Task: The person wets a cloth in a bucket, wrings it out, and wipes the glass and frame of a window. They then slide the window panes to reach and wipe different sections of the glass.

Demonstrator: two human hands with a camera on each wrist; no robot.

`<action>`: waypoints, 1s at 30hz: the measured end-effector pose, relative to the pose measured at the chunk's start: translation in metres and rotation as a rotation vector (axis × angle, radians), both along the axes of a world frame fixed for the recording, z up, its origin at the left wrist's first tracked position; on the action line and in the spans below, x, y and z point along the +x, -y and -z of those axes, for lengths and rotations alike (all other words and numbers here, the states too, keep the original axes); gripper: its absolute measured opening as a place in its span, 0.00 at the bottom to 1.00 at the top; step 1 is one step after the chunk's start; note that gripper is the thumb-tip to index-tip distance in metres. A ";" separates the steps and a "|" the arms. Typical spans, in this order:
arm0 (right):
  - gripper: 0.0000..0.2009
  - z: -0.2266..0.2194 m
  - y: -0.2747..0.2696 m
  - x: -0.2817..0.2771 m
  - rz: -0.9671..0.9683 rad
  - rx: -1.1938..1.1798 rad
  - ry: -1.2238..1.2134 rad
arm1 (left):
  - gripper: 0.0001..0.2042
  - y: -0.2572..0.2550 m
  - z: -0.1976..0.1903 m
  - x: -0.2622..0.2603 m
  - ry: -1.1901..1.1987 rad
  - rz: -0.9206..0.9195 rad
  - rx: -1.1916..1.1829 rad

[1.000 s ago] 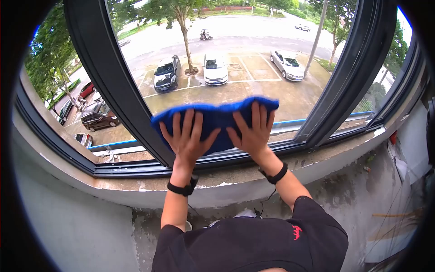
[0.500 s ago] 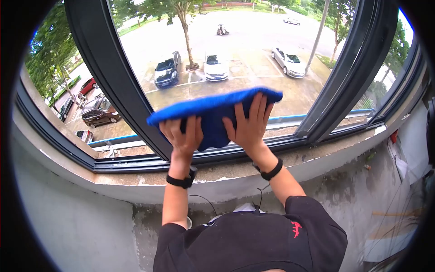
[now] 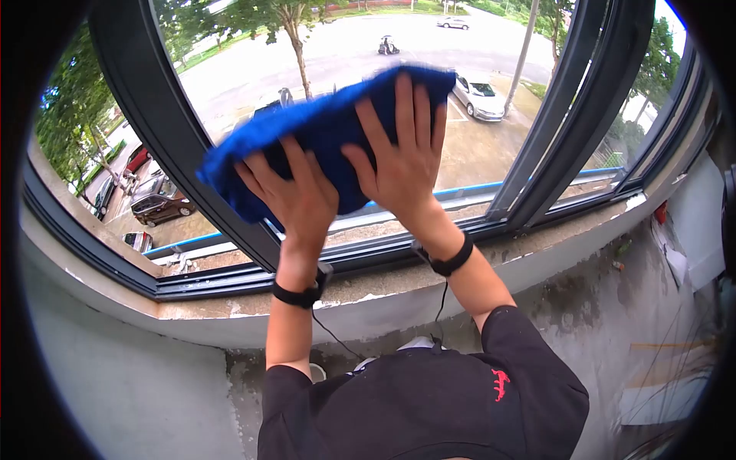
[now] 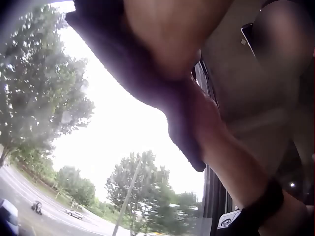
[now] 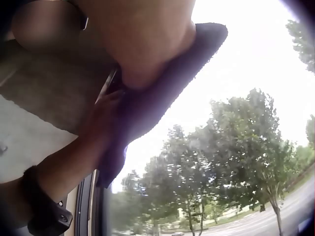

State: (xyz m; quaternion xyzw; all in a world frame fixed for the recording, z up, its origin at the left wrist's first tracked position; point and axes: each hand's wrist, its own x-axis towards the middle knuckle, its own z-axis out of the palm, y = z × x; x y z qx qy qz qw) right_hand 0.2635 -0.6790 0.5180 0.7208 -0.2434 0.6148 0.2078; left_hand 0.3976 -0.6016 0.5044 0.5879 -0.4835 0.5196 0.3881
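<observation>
A blue cloth [image 3: 330,126] lies spread against the window pane [image 3: 475,157], tilted so its right end is higher. My left hand [image 3: 295,192] presses flat on its left part, fingers stretched upward. On the right part my right hand [image 3: 402,165] presses with fingers straight and thumb apart. In the left wrist view the cloth [image 4: 128,69] looks dark purple against bright light, its edge running past the fingers. The right wrist view shows the cloth [image 5: 162,93] under the right hand [image 5: 142,44]; its fingertips are hidden there.
Dark window frame bars stand at left [image 3: 176,115] and right [image 3: 571,130] of the pane. Below runs a worn sill [image 3: 383,282] over a low wall. Cables hang from the black wristbands [image 3: 452,257]. Trees, a road and parked cars [image 3: 481,98] are outside.
Both hands have slid the cloth up the pane, and its left end also reaches further left. Half a second ago the left fingers were more bent; now they are stretched out.
</observation>
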 end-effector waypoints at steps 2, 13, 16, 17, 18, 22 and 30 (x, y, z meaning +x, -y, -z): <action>0.27 -0.035 0.003 0.001 -0.004 -0.052 0.039 | 0.21 0.001 -0.044 0.001 0.012 -0.050 -0.043; 0.22 0.098 -0.005 0.001 0.035 0.095 -0.092 | 0.22 -0.006 0.099 0.014 -0.099 -0.103 0.119; 0.21 0.167 -0.018 -0.004 0.021 0.246 -0.185 | 0.18 -0.019 0.181 0.018 -0.116 -0.059 0.207; 0.21 0.171 -0.025 -0.005 -0.001 0.312 -0.203 | 0.17 -0.023 0.179 0.012 -0.136 -0.038 0.230; 0.22 0.172 -0.021 -0.006 -0.012 0.315 -0.189 | 0.17 -0.021 0.173 0.013 -0.130 -0.044 0.220; 0.26 0.096 -0.013 0.000 -0.058 0.198 -0.056 | 0.16 -0.017 0.088 0.016 -0.116 0.028 0.144; 0.29 -0.030 0.004 0.012 -0.011 -0.070 0.093 | 0.22 0.003 -0.042 0.010 0.049 -0.044 -0.085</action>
